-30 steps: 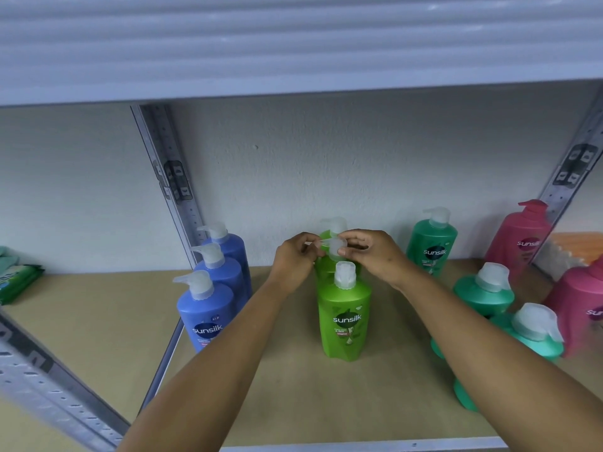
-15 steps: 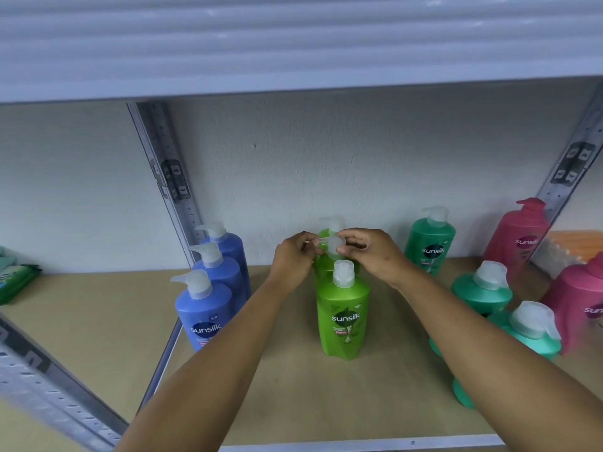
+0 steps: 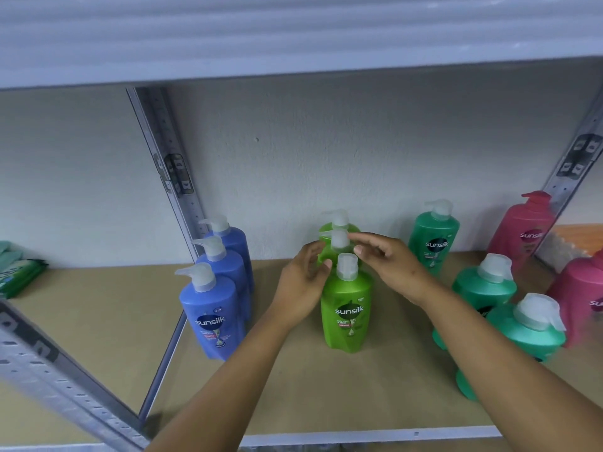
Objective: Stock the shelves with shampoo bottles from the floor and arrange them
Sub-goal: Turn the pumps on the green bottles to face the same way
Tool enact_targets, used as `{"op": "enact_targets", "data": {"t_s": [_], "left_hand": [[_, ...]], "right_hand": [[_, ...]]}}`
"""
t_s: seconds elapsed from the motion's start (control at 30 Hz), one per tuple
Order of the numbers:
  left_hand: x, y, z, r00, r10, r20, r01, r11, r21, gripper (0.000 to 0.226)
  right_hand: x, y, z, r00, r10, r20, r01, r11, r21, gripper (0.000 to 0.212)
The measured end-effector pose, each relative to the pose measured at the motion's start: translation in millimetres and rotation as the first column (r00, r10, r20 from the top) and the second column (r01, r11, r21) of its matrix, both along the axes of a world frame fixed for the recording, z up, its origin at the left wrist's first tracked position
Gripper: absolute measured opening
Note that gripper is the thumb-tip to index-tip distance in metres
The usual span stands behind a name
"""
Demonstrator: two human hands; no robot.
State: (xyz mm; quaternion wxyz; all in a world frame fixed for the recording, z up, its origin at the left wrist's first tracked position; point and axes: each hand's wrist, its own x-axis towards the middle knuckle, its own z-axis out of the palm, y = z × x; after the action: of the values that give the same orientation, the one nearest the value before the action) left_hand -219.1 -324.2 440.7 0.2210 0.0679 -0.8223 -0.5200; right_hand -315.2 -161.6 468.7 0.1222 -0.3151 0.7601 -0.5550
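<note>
Lime-green row: three lime-green plastic pump bottles stand upright in a file running front to back at mid-shelf; the front lime-green bottle [image 3: 346, 308] shows its label, the middle lime-green bottle [image 3: 339, 240] and the rear lime-green bottle [image 3: 337, 220] show mostly their translucent pump heads.
Left hand [image 3: 301, 283]: just left of the front bottle's shoulder, fingers loosely curved toward the middle pump; whether they touch it cannot be told.
Right hand [image 3: 390, 265]: fingers spread and relaxed, grasping nothing, hovering just right of the middle pump.
Blue row: three blue plastic pump bottles [image 3: 213, 313] in a file left of the hands, beside the perforated grey metal upright [image 3: 169, 171].
Teal group: teal-green plastic pump bottles [image 3: 483, 287] to the right, one at the back wall, others nearer and seen from above.
Pink bottles [image 3: 525, 230]: two at the far right.
Shelf: tan board shelf [image 3: 375, 386] carries all the bottles.
Far left: green soft packets [image 3: 18, 275] on the neighbouring bay.
</note>
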Motion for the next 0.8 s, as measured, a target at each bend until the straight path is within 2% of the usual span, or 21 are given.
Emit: {"op": "enact_targets", "data": {"t_s": [0.1,0.2,0.3,0.43,0.5,0.8], "left_hand": [[11,4,-5,0.999,-0.044,0.000,0.044,0.999,-0.025,0.027],[18,6,-14,0.998,-0.056,0.042,0.058,0.996,-0.061,0.040],[19,8,-21,0.994,-0.062,0.085,0.071,0.991,-0.111,0.051],[19,9,-23,0.992,-0.067,0.104,0.077,0.992,-0.097,0.060],[18,9,-23,0.989,-0.088,0.120,0.104,0.985,-0.139,0.065],[12,10,-27,0.991,-0.070,0.110,0.093,0.971,-0.219,0.060]], "right_hand": [[9,7,-1,1.000,0.018,0.003,-0.018,1.000,-0.021,0.037],[17,10,1,0.996,0.089,0.018,-0.088,0.996,-0.024,0.045],[19,9,4,0.990,0.144,0.008,-0.144,0.989,0.014,0.045],[18,6,5,0.989,0.147,-0.012,-0.147,0.988,0.037,0.041],[18,6,4,0.989,0.144,-0.016,-0.143,0.989,0.035,0.040],[17,3,-2,0.996,0.071,-0.058,-0.069,0.997,0.031,0.042]]}}
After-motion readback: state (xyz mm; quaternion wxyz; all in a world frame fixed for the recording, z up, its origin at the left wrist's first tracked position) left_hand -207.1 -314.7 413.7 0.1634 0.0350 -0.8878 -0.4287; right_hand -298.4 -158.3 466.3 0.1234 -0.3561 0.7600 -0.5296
